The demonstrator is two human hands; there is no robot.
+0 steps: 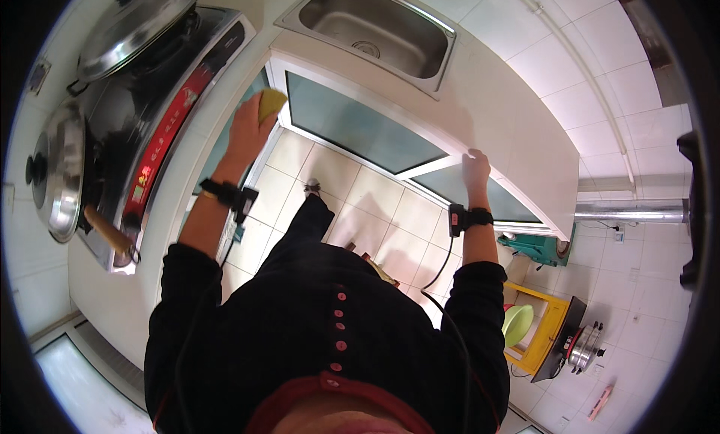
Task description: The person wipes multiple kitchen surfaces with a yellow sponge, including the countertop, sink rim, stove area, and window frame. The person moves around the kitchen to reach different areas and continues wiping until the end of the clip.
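Observation:
My left hand (247,122) is shut on a yellow-green sponge or folded cloth (273,105). It is near the inner corner of the counter, beside the frosted-glass cabinet doors (360,122) with white frames. My right hand (477,167) has its fingers curled at the front edge of the pale countertop (506,113), right of the sink. Both wrists wear black straps with small boxes and cables. Ahead of me, a stainless steel sink (371,29) is set into the counter.
On the left stands a black-topped gas stove (121,113) bearing lidded metal pans (59,172); a wooden handle (109,231) juts over its front. At right are a green machine (540,248), a yellow cabinet (543,321) and a steel pot (585,347). A wooden stool (382,268) is partly hidden below me.

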